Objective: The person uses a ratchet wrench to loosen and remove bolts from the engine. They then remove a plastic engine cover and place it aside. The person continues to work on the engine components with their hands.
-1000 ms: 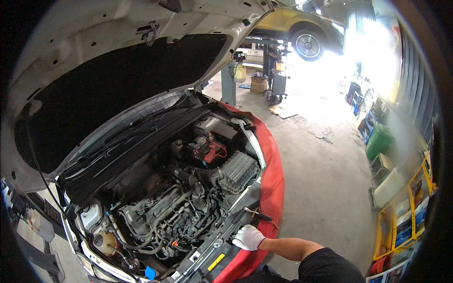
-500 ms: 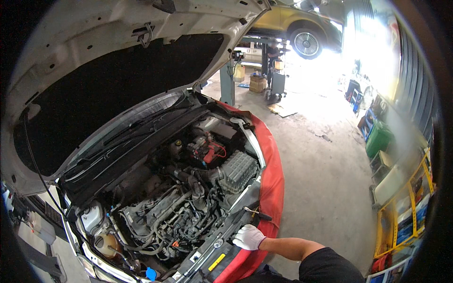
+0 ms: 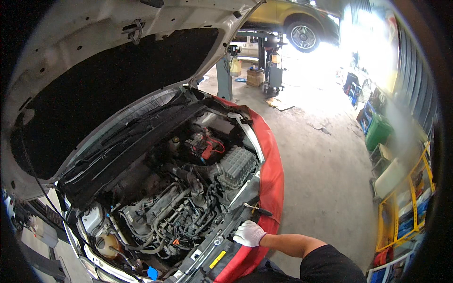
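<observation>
My right hand, in a white glove, rests on the front edge of the engine bay, where a red fender cover lies over the bodywork. Its fingers lie on the dark front panel, a little apart, and no tool shows in them. Just beyond the fingers lies a hand tool with a dark handle. To their left, a long metal ratchet appears to lie along the panel. The engine sits uncovered behind it. My left hand is out of view.
The raised hood hangs over the bay. A battery with a red cable and a black ribbed box sit at the right of the bay. A yellow rack and green bin line the right wall. Another person stands far back.
The whole view has shifted slightly, with the far background sitting higher. My right hand stays at the same spot on the front panel.
</observation>
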### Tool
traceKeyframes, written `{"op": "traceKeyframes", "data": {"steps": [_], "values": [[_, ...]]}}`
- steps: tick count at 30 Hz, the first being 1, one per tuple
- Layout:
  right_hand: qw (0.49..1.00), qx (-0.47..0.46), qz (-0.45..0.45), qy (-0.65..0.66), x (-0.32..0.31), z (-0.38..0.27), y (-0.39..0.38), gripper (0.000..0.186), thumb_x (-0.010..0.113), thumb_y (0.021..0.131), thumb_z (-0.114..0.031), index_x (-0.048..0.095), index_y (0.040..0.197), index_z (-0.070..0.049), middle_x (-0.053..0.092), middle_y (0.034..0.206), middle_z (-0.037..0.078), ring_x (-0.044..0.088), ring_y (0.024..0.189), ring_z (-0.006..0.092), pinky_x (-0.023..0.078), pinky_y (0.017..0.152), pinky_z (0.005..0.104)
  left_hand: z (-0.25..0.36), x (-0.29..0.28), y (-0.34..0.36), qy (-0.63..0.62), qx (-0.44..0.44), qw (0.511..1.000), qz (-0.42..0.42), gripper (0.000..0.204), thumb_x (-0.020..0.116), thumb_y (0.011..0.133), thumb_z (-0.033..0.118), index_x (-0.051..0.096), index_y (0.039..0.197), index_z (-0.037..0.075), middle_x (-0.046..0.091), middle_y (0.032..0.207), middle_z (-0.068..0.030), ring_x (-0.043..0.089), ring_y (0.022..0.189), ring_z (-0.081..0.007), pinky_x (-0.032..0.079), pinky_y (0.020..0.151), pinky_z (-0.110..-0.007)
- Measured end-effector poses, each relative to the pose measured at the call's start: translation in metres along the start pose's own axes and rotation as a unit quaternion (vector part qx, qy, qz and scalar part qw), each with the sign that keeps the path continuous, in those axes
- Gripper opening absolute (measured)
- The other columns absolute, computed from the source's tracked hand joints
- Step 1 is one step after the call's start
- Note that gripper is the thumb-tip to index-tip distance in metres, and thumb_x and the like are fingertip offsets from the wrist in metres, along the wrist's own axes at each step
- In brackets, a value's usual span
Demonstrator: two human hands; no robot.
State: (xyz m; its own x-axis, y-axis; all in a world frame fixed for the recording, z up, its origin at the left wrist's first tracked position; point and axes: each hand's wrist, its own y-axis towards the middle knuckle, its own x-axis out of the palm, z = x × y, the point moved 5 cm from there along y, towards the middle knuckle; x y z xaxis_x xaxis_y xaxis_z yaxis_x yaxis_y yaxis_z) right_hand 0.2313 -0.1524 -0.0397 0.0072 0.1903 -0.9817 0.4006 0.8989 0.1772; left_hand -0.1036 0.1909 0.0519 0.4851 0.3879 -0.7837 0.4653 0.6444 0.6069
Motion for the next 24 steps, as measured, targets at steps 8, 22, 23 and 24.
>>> {"op": "traceKeyframes", "data": {"steps": [8, 22, 23, 24], "values": [[0.999, 0.010, 0.033, 0.033, 0.004, 0.003, -0.002, 0.023, 0.056, 0.096, -0.035, 0.067, 0.083, -0.020, 0.064, 0.078, 0.002, 0.065, 0.083, 0.0241, 0.047, 0.082, 0.0408, 0.005, -0.003, 0.003, -0.022, 0.005, 1.000, 0.013, 0.028, 0.060, 0.096, 0.021, 0.078, 0.096, 0.000, 0.077, 0.100, -0.0168, 0.067, 0.097, -0.0411, 0.043, 0.110, -0.053], [0.999, 0.019, -0.014, 0.026, -0.001, 0.001, 0.002, 0.022, 0.058, 0.096, -0.037, 0.071, 0.088, -0.021, 0.065, 0.082, 0.002, 0.065, 0.085, 0.0243, 0.048, 0.084, 0.0414, 0.002, 0.000, 0.002, -0.001, 0.023, 1.000, 0.009, 0.033, 0.057, 0.099, 0.025, 0.078, 0.100, -0.001, 0.077, 0.102, -0.0165, 0.067, 0.098, -0.0414, 0.042, 0.110, -0.055], [0.999, 0.021, -0.018, 0.028, -0.002, 0.001, 0.003, 0.022, 0.058, 0.096, -0.037, 0.071, 0.089, -0.021, 0.065, 0.082, 0.002, 0.065, 0.085, 0.0243, 0.048, 0.084, 0.0415, 0.003, -0.001, 0.003, -0.004, 0.023, 1.000, 0.007, 0.033, 0.057, 0.099, 0.025, 0.078, 0.100, -0.001, 0.077, 0.102, -0.0167, 0.067, 0.098, -0.0415, 0.042, 0.110, -0.055], [0.999, 0.021, -0.020, 0.025, -0.002, 0.001, 0.003, 0.022, 0.058, 0.096, -0.037, 0.071, 0.089, -0.021, 0.065, 0.082, 0.002, 0.065, 0.085, 0.0243, 0.048, 0.084, 0.0416, 0.004, -0.002, 0.005, -0.008, 0.024, 1.000, 0.006, 0.033, 0.057, 0.100, 0.025, 0.078, 0.100, -0.001, 0.077, 0.102, -0.0168, 0.067, 0.098, -0.0416, 0.042, 0.110, -0.055]]}}
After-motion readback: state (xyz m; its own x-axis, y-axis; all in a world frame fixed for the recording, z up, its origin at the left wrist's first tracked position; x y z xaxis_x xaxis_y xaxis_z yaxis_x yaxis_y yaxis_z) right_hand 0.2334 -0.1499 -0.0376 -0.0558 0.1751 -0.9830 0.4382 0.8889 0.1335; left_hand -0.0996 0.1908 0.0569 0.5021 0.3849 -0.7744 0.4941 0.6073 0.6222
